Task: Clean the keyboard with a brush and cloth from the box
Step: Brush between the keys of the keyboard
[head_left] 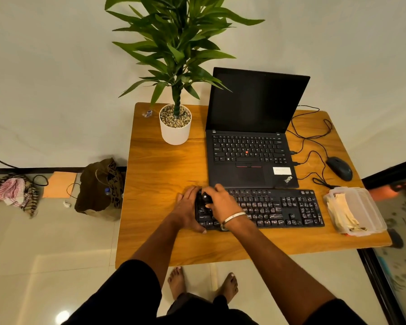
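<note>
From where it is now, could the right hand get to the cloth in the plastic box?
Probably yes. The right hand grips a black brush over the keyboard's left end, while the plastic box sits lidless beyond its right end, cloth exposed. Nothing stands between them, though the hand must free itself of the brush first.

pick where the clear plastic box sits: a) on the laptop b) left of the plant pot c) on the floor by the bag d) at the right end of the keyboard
d: the clear plastic box sits on the table just past the right end of the keyboard.
</note>
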